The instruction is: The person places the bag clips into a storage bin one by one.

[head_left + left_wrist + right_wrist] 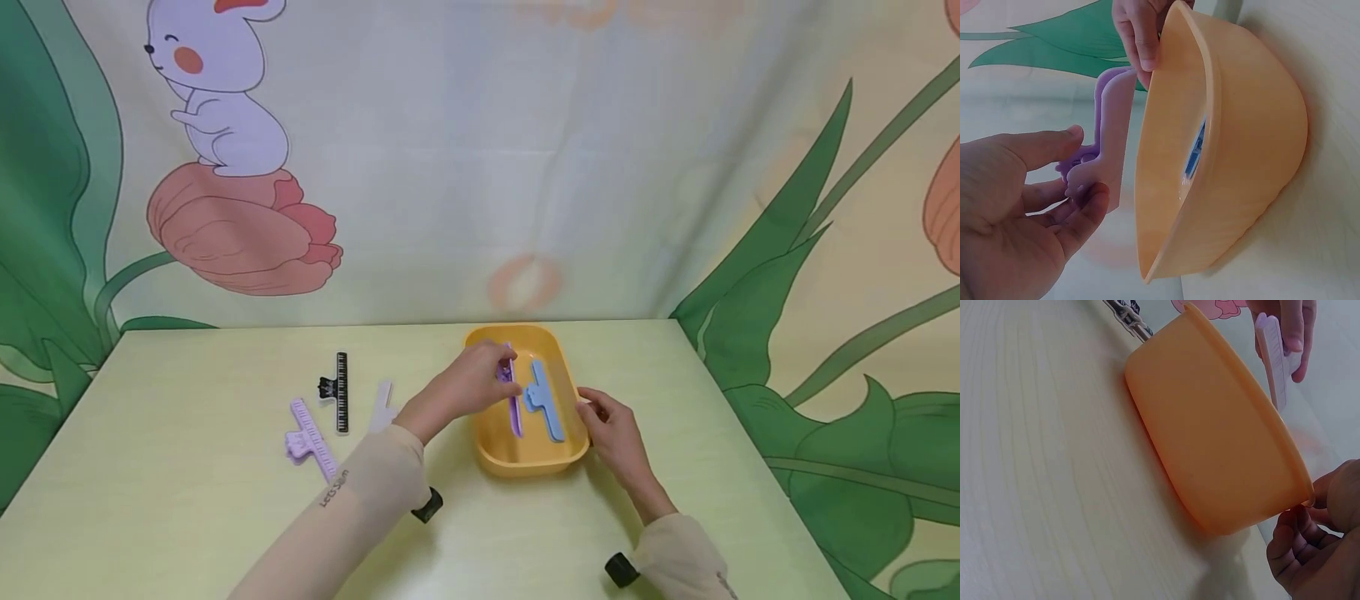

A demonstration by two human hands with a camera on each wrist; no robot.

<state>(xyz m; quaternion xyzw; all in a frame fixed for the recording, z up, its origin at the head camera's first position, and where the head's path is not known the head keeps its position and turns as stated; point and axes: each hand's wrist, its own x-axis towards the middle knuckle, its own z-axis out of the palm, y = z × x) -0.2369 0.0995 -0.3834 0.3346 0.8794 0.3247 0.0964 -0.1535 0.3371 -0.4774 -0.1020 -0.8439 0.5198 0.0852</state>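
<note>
My left hand (471,379) pinches a purple ruler-shaped clip (515,417) over the yellow plastic basin (495,460). In the left wrist view the thumb and fingers are on the handle of the clip (1116,125), and its long bar stands beside the basin's rim. A blue clip (549,408) lies inside on the basin's floor. At the basin's right side my right hand (617,429) grips the rim. The right wrist view shows its thumb and curled fingers around the edge of the basin (1210,425).
Left of the basin on the pale table (187,500) lie a black piano-key clip (342,396), a light purple clip (313,439) and a whitish clip (383,404), partly hidden by the left arm. A printed curtain (450,167) hangs behind the table.
</note>
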